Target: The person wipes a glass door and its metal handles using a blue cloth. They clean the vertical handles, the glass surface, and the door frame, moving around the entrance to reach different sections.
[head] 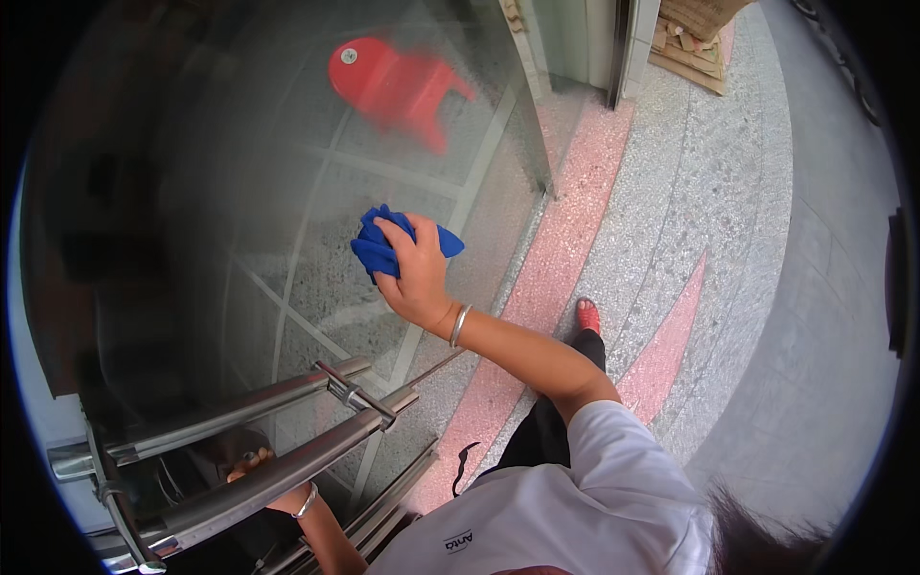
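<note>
A crumpled blue cloth (381, 248) is bunched under my right hand (417, 277), whose fingers are spread over it. The cloth lies against the pane of a glass door (302, 187). A silver bangle circles my right wrist. Lower left, my left hand (286, 496) is at the tubular metal door handle (266, 478); its fingers curl on the far side of the front bar, which hides part of the hand. A second metal bar (237, 413) runs parallel behind it, joined in view by crosspieces.
Through the glass shows a red plastic stool or chair (392, 86) on a tiled floor. Flattened cardboard (690, 54) is stacked by the doorway at top right. A pink terrazzo strip (560, 237) runs along the threshold, beside speckled grey paving (647, 237). My red-shod foot (588, 315) stands there.
</note>
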